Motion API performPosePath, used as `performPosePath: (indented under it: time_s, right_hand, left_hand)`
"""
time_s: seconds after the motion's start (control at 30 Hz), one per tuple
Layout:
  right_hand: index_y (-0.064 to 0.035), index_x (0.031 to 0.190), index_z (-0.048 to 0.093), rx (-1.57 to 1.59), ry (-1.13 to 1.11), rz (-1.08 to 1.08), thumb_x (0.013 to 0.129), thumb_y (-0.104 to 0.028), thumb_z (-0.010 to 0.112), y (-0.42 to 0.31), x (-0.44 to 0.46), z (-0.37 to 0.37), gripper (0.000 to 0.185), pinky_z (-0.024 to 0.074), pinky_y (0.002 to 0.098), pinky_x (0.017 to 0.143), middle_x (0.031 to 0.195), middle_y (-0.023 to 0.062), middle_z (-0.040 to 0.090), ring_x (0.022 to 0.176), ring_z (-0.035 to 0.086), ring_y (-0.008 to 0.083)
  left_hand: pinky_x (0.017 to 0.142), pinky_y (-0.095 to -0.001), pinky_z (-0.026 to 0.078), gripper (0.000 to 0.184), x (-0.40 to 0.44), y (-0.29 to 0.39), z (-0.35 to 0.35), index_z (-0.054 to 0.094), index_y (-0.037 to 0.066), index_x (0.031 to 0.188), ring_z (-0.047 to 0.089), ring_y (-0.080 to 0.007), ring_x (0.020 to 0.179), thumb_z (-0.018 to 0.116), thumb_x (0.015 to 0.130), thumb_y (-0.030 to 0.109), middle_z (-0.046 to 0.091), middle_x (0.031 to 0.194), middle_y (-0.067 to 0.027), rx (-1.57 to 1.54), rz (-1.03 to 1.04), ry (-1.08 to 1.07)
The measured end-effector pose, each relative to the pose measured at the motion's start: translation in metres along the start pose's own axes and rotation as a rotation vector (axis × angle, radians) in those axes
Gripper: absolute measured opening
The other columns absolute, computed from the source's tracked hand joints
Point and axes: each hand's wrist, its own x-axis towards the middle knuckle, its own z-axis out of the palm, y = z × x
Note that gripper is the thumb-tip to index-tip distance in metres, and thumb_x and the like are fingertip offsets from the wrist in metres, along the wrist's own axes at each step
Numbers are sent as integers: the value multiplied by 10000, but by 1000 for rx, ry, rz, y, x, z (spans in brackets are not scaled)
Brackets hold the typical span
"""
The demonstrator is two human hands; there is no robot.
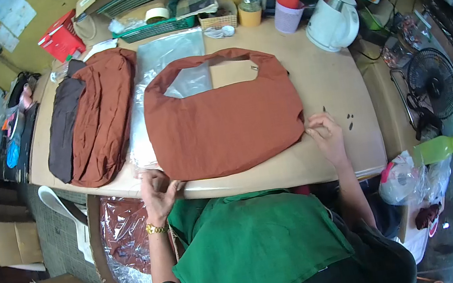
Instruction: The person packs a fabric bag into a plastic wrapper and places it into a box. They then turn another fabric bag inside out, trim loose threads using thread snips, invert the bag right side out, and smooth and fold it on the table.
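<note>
A rust-brown fabric bag [226,121] lies flat on the tan table [342,89], its strap looped at the top over part of the clear plastic sheets [171,47]. At the bag's lower left corner is my left hand [158,195], fingers apart, with a gold watch on the wrist. My right hand [324,131] is at the lower right edge of the bag, thumb and fingertips close together; whether they pinch the fabric is too small to tell. More rust-brown bags and a dark grey one [63,128] are stacked at the left of the table.
Green baskets [154,30], a glass jar [250,6], purple and red cups [288,12] and a white kettle [332,20] line the back. A black fan [432,84] stands at right. Below the table at left is an open box [103,259] of plastic-wrapped items.
</note>
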Motion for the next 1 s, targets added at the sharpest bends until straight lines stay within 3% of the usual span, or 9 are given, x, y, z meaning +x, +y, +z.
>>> performPosePath:
  time_s: [0.13,0.2,0.33,0.43,0.5,0.6,0.67,0.9,1.0]
  right_hand:
    - [-15,926,631,-7,114,-30,707,82,731,-17,12,8,260,500,334,820,1018,111,580,963,598,256]
    - [-43,927,637,-34,-37,-112,672,77,736,-18,16,11,298,488,338,828,1002,107,567,944,587,263]
    - [-58,927,639,-107,-62,-203,654,92,719,-31,19,14,322,476,342,842,1004,109,584,953,583,272]
    - [-38,939,615,-95,-8,-294,740,90,677,-19,22,21,244,466,332,867,1015,104,614,963,586,249]
    - [-15,942,585,343,200,-123,876,54,599,-21,29,34,97,460,307,875,1019,95,647,968,594,205]
    - [-1,949,561,442,372,-66,978,-15,518,-16,43,55,54,447,277,878,1001,79,649,946,586,146]
    - [0,952,561,395,424,-33,987,-28,513,-14,52,60,66,446,269,873,979,71,643,925,581,133]
    - [1,974,560,348,551,75,990,-40,526,-4,58,73,56,442,245,840,924,31,599,883,550,105]
    - [-10,995,569,408,577,92,986,-25,522,2,58,74,50,439,242,840,940,33,591,883,546,103]
  left_hand:
    - [796,-388,465,406,29,17,1,637,40,1011,558,-269,903,804,642,59,584,921,-100,23,214,92]
    - [821,-396,456,333,38,12,-4,717,91,1003,547,-271,958,758,676,52,598,964,-99,139,334,-73]
    - [835,-396,447,293,43,20,-4,765,136,974,554,-272,957,715,710,20,608,995,-104,162,307,-69]
    - [855,-376,447,347,43,18,-1,756,131,1063,564,-261,974,682,753,-4,621,1025,-104,156,275,-28]
    - [878,-364,453,329,44,18,0,741,84,1101,584,-257,978,667,795,-13,648,992,-109,-19,233,34]
    - [819,-303,489,146,42,11,10,711,-11,1011,608,-159,887,655,881,25,668,900,-59,-270,81,63]
    - [746,-216,483,48,43,1,10,669,-6,919,578,-60,815,662,906,40,652,871,-13,-566,-212,-11]
    - [737,-206,480,180,49,8,18,609,36,1044,557,-48,819,688,882,28,613,924,19,-785,-216,4]
    - [744,-200,474,194,51,16,8,648,10,1030,560,-48,811,728,864,68,627,924,19,-648,-269,-107]
